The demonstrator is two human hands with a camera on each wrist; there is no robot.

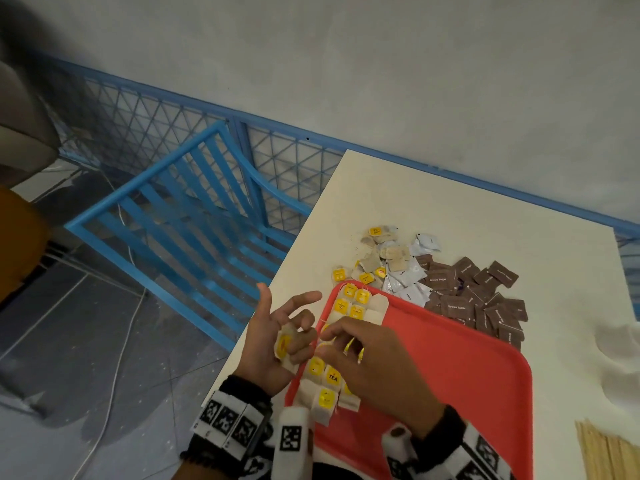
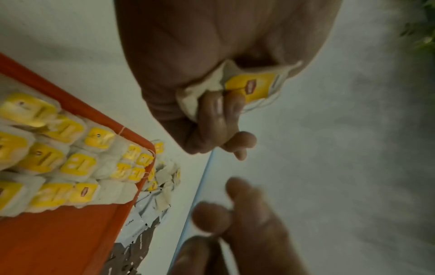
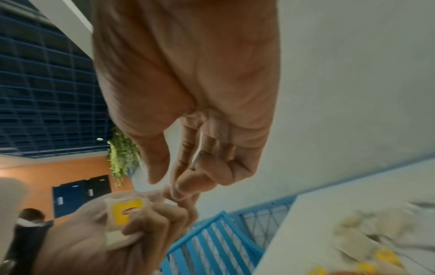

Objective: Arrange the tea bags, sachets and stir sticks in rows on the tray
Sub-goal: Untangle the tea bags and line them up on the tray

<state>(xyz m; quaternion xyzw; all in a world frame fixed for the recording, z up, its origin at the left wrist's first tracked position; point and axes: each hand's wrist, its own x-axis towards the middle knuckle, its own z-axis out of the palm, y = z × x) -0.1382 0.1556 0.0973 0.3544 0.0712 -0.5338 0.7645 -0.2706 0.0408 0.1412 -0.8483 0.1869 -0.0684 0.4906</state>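
Table [image 1: 433, 202] is running off toward 1 o'clock, its left edge dropping straight to the floor beside a blue chair [image 1: 194, 209]. Red tray [image 1: 467, 368] is sitting at the near end, long axis pointing roughly 11 to 5 o'clock, most of its floor toward 3 o'clock lying bare. Tea-bag rows [image 1: 332, 372] are hugging the tray's left rim, stacking from near end toward 12 o'clock. Loose piles are lying past the far rim: brown sachets [image 1: 478, 292] at 1 o'clock, white sachets [image 1: 408, 275] and unsorted tea bags [image 1: 381, 251] at 12. Stir sticks [image 1: 602, 452] are waiting at 4 o'clock, off the tray, near the table's near edge.

Left hand [image 1: 277, 337] is hovering just off the tray's left rim, over the table edge, two fingers curling round a held tea bag [image 2: 249, 85], thumb and forefinger spread free. Right hand [image 1: 367, 358] is hanging over the rows, fingertips [image 3: 186, 182] drawn narrow near the left hand's fingers; whether they are pinching a string or tag, cannot tell.

Judgement: held bag lies at 9 o'clock from the rows, left hand nearer; next slot probably sits under the right hand. Open room is all rightward; leftward the drop is close.
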